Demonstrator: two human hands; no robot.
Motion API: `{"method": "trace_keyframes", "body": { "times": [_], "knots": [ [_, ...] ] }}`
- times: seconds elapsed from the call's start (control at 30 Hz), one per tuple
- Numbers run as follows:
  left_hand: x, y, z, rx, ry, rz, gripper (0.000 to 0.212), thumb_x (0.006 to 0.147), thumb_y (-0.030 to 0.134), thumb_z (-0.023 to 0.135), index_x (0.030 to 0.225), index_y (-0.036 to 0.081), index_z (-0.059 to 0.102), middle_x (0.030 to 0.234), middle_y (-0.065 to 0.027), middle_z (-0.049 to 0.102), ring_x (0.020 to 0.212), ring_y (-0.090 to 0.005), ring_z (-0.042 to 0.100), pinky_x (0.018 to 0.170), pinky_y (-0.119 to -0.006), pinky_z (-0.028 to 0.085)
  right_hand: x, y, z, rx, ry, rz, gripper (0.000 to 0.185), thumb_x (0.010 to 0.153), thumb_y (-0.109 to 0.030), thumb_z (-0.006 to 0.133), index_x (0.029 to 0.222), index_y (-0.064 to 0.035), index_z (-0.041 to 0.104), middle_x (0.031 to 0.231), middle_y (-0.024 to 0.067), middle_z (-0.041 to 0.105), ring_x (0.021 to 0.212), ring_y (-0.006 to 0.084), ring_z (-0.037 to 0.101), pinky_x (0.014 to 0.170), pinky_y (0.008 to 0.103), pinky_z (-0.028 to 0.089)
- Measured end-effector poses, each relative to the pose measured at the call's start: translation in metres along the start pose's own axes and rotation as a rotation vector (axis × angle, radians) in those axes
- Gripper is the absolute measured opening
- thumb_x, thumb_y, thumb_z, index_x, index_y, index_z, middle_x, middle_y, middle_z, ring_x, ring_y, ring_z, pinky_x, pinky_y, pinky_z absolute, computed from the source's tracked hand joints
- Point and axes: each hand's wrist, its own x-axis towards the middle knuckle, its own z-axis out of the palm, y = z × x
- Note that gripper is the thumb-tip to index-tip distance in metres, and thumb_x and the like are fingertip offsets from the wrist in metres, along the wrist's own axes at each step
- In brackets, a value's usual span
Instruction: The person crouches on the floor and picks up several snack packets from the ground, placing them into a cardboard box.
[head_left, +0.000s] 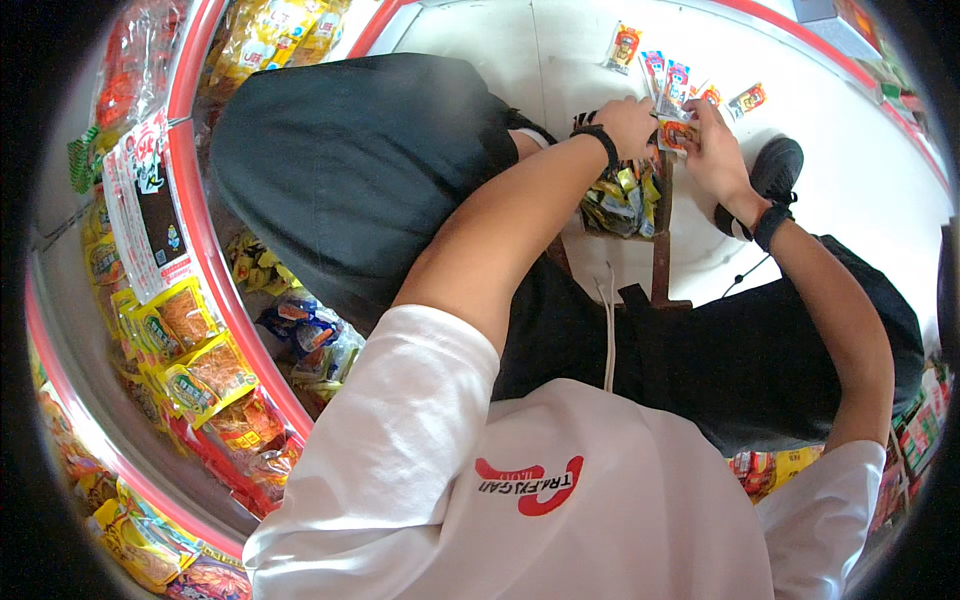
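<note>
My right hand (710, 146) grips a small orange snack packet (677, 136) between thumb and fingers. Close beside its left end, my left hand (628, 127) has its fingers curled; whether they pinch the packet is hidden. Below both hands, a brown open container (664, 196) holds many small yellow and green packets (624, 196). On the pale floor past my hands lie pink-and-blue packets (676, 81), an orange packet (623, 48) and another orange packet (747, 100), with more partly hidden behind my right hand.
Red-edged shelving (196, 202) curves along my left, stocked with yellow snack bags (214, 375). Blue-wrapped packets (304, 326) sit beside my left leg (352, 172). My black shoe (777, 169) rests on the floor right of the container. More packaged goods (926, 431) stand at the far right.
</note>
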Motion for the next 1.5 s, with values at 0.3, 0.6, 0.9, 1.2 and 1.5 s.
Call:
{"method": "trace_keyframes", "body": {
  "times": [0.3, 0.6, 0.9, 1.2, 1.5],
  "knots": [
    [0.002, -0.001, 0.003, -0.004, 0.003, -0.017, 0.040, 0.081, 0.040, 0.078, 0.105, 0.007, 0.076, 0.115, -0.0115, 0.064, 0.109, -0.0325, 0.067, 0.088, -0.046, 0.061, -0.001, -0.013, 0.028, 0.095, -0.007, -0.052, 0.041, 0.088, 0.004, 0.060, 0.125, -0.0049, 0.046, 0.118, 0.0264, 0.056, 0.103, 0.0502, 0.063, 0.086, 0.0551, 0.054],
    [0.002, -0.002, 0.005, -0.008, 0.019, -0.024, 0.034, 0.081, 0.030, 0.076, 0.105, 0.006, 0.076, 0.115, -0.0126, 0.063, 0.110, -0.0326, 0.065, 0.089, -0.047, 0.060, -0.001, -0.022, 0.050, 0.040, 0.119, 0.042, 0.046, 0.085, 0.004, 0.063, 0.128, -0.0038, 0.047, 0.121, 0.0243, 0.050, 0.104, 0.0492, 0.061, 0.087, 0.0529, 0.054],
    [-0.001, 0.000, 0.002, 0.025, -0.005, -0.020, 0.040, 0.083, 0.032, 0.079, 0.114, 0.006, 0.073, 0.121, -0.0106, 0.060, 0.114, -0.0315, 0.061, 0.090, -0.045, 0.060, -0.026, -0.029, 0.037, 0.072, 0.069, -0.230, 0.049, 0.096, -0.012, 0.067, 0.141, -0.0069, 0.048, 0.145, 0.0213, 0.054, 0.120, 0.0414, 0.062, 0.095, 0.0481, 0.055],
    [-0.005, -0.001, 0.007, -0.029, 0.090, -0.023, 0.048, 0.083, 0.041, 0.077, 0.112, 0.004, 0.073, 0.118, -0.0118, 0.060, 0.117, -0.0315, 0.058, 0.096, -0.043, 0.056, -0.012, 0.014, 0.019, -0.369, -0.052, -0.551, 0.059, 0.095, -0.017, 0.067, 0.148, -0.0014, 0.047, 0.149, 0.0171, 0.056, 0.132, 0.0340, 0.058, 0.110, 0.0420, 0.047],
    [-0.012, -0.006, 0.007, -0.010, 0.221, 0.082, 0.055, 0.084, 0.042, 0.078, 0.113, -0.003, 0.070, 0.120, -0.0151, 0.060, 0.120, -0.0328, 0.058, 0.098, -0.044, 0.055, -0.011, 0.025, 0.029, -0.509, -0.040, -0.431, 0.061, 0.101, -0.032, 0.062, 0.153, -0.0046, 0.045, 0.158, 0.0158, 0.044, 0.143, 0.0333, 0.047, 0.115, 0.0451, 0.042]
  ]
}}
